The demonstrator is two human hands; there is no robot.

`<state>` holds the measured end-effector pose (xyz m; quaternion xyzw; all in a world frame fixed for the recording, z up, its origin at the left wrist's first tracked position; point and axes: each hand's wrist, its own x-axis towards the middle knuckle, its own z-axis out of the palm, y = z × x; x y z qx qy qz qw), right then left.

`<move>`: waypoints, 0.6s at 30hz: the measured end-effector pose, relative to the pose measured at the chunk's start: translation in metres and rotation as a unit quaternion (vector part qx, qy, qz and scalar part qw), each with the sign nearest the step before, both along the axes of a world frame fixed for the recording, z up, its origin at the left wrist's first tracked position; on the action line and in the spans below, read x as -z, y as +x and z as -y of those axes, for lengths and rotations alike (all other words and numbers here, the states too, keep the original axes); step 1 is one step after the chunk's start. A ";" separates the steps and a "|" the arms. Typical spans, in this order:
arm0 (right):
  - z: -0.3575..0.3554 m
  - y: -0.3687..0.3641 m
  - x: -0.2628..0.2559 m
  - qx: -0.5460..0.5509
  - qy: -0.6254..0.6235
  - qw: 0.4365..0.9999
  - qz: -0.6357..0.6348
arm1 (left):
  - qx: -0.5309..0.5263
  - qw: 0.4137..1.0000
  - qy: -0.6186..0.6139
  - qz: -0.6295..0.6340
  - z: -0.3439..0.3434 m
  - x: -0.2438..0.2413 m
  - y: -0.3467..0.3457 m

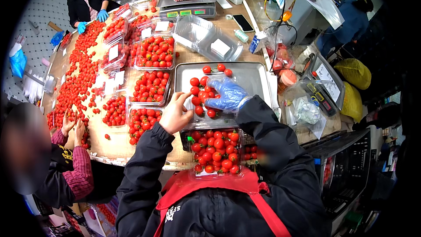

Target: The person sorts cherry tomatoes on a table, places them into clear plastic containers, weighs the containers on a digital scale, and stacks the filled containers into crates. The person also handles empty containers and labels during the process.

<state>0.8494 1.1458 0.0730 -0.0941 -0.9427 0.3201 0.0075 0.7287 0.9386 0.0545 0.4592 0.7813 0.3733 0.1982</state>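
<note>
Cherry tomatoes [194, 81] lie in a clear plastic clamshell on the metal pan of a scale [251, 72]. My right hand [227, 94], in a blue disposable glove, rests on the tomatoes at the right; its palm side is hidden, so its grip cannot be told. My bare left hand [177, 113] is at the container's left edge, with thumb and forefinger apart; whether it pinches the thin plastic is unclear. A clear container full of cherry tomatoes [215, 153] sits between the scale and my red apron [210, 184].
Filled clamshells [154, 52] stand left of the scale, beside loose cherry tomatoes [77, 75]. Empty clamshells [218, 47] lie behind it. Co-workers' hands are at the far left, near left and another scale [187, 10]. A phone [242, 23] and cables are at the back right.
</note>
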 end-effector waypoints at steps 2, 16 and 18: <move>0.012 0.001 -0.001 0.013 -0.008 0.999 0.048 | -0.001 0.999 -0.026 -0.043 -0.004 0.012 -0.001; 0.011 0.020 0.021 -0.014 -0.386 0.921 0.053 | 0.017 0.966 -0.179 -0.187 -0.007 -0.039 0.030; 0.011 0.022 0.016 -0.027 -0.480 0.874 0.064 | 0.034 0.975 -0.142 -0.169 -0.008 -0.032 0.029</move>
